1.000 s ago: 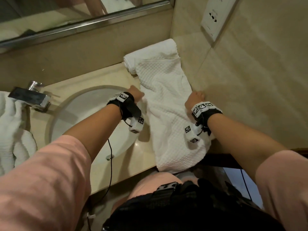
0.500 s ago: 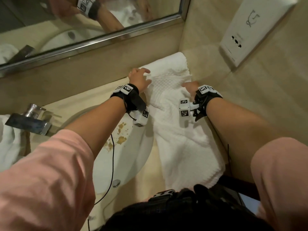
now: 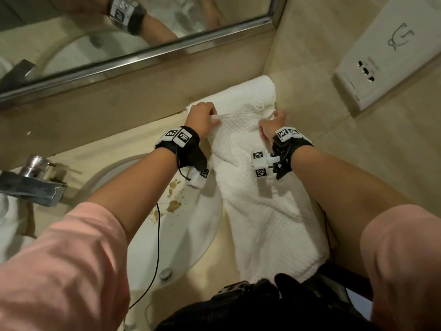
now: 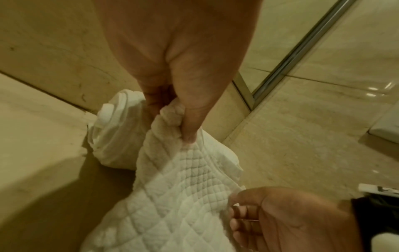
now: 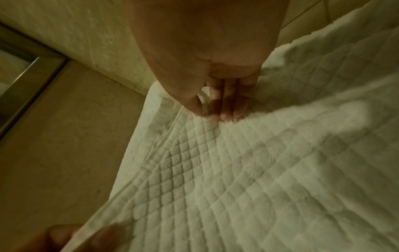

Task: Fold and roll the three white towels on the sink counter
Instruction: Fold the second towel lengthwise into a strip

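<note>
White waffle-weave towel [image 3: 260, 206] lies lengthwise on the beige stone surface [image 3: 229, 249] to the right of the sink basin [image 3: 167, 240], its near end hanging over the front edge. Head view: the left hand [image 3: 201, 119] and the right hand [image 3: 272, 125] each grasp a far corner of this towel, lifting its far edge slightly; directly behind that edge, against the corner of the wall, rests a rolled towel [image 3: 253, 91] that appears finished. Further white cloth [image 3: 7, 218] shows at the far left of the basin, beyond the faucet [image 3: 31, 185], too cropped to tell whether it is folded. Left wrist view: the left hand [image 4: 172, 95] pinches a bunched corner of the towel [image 4: 172, 196] between thumb and curled fingers, with the rolled towel [image 4: 114, 129] just beyond it; the right hand [image 4: 287, 220] grips the opposite corner. Right wrist view: fingertips [image 5: 224, 112] and thumb of the right hand [image 5: 215, 88] close on the towel [image 5: 259, 170] at its far edge, beside the wall. Judged progress: one towel seems rolled, the present one appears folded narrow and about to be rolled from its far end, and at least one more remains.
</note>
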